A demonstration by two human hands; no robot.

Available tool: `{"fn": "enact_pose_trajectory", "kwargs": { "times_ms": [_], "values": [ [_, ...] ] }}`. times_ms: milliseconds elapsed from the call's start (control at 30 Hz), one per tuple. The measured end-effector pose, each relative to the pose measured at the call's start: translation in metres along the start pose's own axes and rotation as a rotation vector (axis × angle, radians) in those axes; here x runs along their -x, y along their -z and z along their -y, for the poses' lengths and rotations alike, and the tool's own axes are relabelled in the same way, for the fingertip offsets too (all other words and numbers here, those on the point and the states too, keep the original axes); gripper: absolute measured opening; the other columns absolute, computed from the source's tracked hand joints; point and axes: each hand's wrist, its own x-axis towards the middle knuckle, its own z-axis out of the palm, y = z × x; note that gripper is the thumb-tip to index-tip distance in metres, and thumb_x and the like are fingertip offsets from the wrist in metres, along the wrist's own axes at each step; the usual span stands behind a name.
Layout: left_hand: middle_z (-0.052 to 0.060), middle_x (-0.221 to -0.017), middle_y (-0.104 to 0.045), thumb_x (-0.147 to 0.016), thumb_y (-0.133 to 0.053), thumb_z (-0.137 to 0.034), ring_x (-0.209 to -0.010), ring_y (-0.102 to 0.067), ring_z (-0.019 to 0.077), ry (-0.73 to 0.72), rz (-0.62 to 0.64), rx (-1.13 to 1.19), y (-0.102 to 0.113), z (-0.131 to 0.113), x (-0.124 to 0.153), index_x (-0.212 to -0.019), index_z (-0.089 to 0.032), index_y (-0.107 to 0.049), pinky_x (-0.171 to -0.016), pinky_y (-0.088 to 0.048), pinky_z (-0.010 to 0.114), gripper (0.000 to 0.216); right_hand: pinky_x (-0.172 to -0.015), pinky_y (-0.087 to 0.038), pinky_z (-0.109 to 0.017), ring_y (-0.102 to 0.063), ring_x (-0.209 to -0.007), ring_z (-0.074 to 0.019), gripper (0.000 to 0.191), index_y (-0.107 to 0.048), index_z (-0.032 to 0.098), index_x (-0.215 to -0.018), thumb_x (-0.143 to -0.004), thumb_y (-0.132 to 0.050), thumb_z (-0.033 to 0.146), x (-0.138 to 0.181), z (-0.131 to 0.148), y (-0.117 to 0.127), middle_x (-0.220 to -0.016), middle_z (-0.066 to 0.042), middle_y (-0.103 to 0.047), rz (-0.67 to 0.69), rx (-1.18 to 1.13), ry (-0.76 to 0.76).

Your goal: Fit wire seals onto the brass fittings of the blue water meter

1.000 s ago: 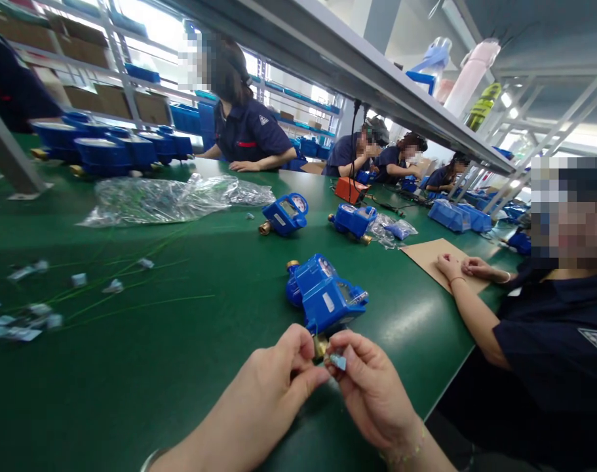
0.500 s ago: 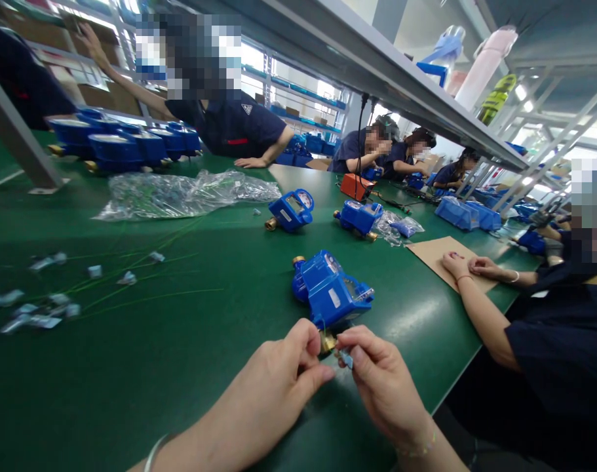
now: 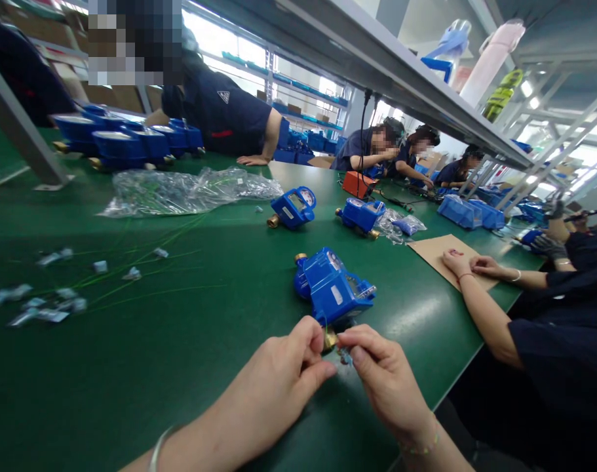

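The blue water meter (image 3: 333, 288) lies on the green tabletop (image 3: 180, 367) just beyond both hands, its brass end fitting (image 3: 329, 339) pointing back between the fingertips. The left hand (image 3: 278, 377) is pinched together, thumb against forefinger, right beside that fitting and seemingly on a thin green wire. The right hand (image 3: 381, 380) is pinched too, holding a small pale blue seal tag (image 3: 346, 357) at its fingertips, touching or nearly touching the fitting. The meter looks heavy and rigid, with a brass core under a hard plastic shell, so it should sit firm while being worked on; I judge it best gripped around the blue housing or the brass ends, not by the clear dial window. The tag is tiny, light and easy to drop, and the wire thin and springy, so both call for fingertip pinches. Compared with a second ago, the hands have kept the same pinch while the tag sits lower and closer to the fitting, and the meter has barely shifted.
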Motion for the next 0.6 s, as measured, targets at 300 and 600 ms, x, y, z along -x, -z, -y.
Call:
{"fn": "enact_pose_trajectory", "kwargs": {
  "times_ms": [300,600],
  "values": [
    [-0.009,-0.061,-0.053,-0.082,-0.054,-0.030,-0.057,-0.050,0.0114,-0.012,-0.005,0.019,-0.0010,0.0009,0.0001,-0.080,-0.022,-0.041,-0.054,-0.028,0.023,0.015,-0.079,-0.044,-0.031,-0.056,-0.090,-0.0173,0.017,-0.068,0.024,-0.098,-0.086,-0.056,0.026,-0.0004,-0.0018,-0.0003,-0.096,-0.005,-0.060,-0.027,-0.044,-0.023],
    [-0.008,-0.062,-0.054,-0.082,-0.054,-0.029,-0.057,-0.050,0.0119,-0.001,0.001,0.023,-0.0002,0.0001,-0.0001,-0.080,-0.022,-0.041,-0.055,-0.028,0.023,0.015,-0.078,-0.044,-0.032,-0.056,-0.090,-0.0180,0.018,-0.068,0.024,-0.098,-0.086,-0.055,0.027,-0.0013,-0.0010,0.0028,-0.097,-0.006,-0.061,-0.001,-0.030,-0.017]
  ]
}}
